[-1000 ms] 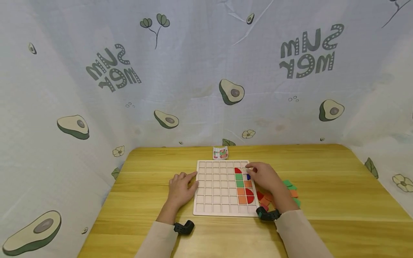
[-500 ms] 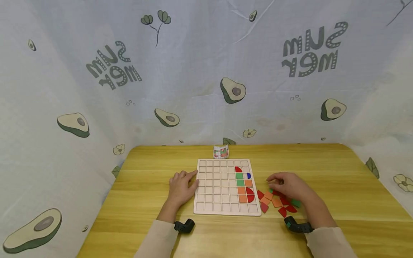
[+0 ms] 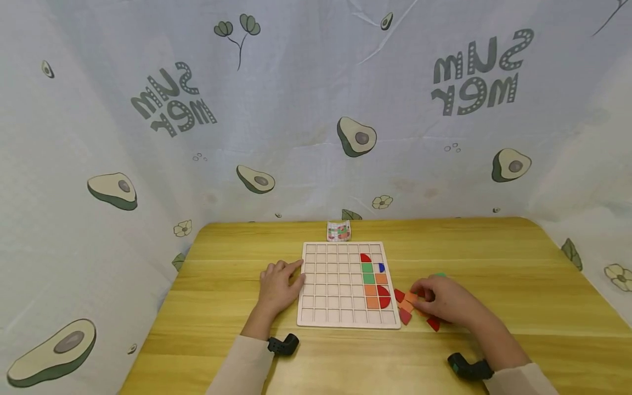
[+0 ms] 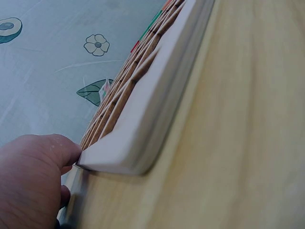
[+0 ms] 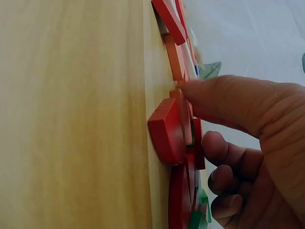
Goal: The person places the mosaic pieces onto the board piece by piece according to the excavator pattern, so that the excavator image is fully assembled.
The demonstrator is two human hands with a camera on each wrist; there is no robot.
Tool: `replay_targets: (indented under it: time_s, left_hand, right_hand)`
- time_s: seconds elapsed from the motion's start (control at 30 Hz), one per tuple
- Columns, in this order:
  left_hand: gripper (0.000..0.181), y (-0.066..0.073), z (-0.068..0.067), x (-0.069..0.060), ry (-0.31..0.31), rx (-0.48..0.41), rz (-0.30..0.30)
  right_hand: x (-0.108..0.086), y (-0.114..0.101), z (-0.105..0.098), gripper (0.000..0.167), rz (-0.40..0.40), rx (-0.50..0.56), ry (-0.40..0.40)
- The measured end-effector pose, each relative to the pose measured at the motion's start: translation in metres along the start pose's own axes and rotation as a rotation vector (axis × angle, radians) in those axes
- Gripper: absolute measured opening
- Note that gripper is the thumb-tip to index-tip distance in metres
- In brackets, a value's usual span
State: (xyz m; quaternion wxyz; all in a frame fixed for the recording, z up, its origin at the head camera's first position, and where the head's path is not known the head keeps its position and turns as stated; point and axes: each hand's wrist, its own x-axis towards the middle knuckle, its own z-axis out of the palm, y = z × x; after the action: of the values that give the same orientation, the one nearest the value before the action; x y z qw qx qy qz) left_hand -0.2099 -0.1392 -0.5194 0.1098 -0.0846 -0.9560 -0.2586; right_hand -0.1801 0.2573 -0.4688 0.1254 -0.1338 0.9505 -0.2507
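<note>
A pale wooden grid board (image 3: 326, 302) lies on the table with several coloured tiles in its right columns. My left hand (image 3: 276, 288) rests at its left edge, index finger and thumb touching the rim; the left wrist view shows the thumb (image 4: 57, 150) at the board's corner. Right of the board, my right hand (image 3: 446, 300) is over a loose pile of tiles, its fingertips at an orange tile (image 3: 411, 297). In the right wrist view the thumb (image 5: 224, 98) touches an orange piece beside a red tile (image 5: 167, 131). The index fingertip is hidden there.
A small printed card (image 3: 338, 231) stands behind the board. Loose red tiles (image 3: 405, 316) and a green one (image 3: 440, 275) lie around the right hand. A patterned curtain (image 3: 296, 137) hangs behind the wooden table (image 3: 237, 241).
My right hand has gone from the board's upper right to the pile, then lowered to the orange tiles. The left hand stays at the board's edge.
</note>
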Motion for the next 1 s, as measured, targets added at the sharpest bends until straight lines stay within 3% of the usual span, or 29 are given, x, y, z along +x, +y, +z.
replay_targets:
  time_s: [0.23, 0.5, 0.77, 1.0]
  left_hand:
    - [0.043, 0.000, 0.000, 0.000, 0.000, -0.003, -0.002]
    - [0.043, 0.000, 0.002, 0.001, -0.014, -0.006, -0.020]
    - [0.043, 0.000, 0.001, 0.001, -0.021, -0.002, -0.023]
    - [0.044, 0.001, 0.000, 0.001, -0.021, 0.007, -0.026]
  right_hand:
    - [-0.001, -0.002, 0.002, 0.029, 0.008, -0.060, 0.045]
    - [0.001, -0.005, -0.003, 0.022, 0.008, -0.161, 0.050]
    - [0.008, -0.018, -0.009, 0.030, 0.011, -0.110, 0.049]
    - [0.031, -0.041, -0.006, 0.034, -0.042, -0.098, 0.064]
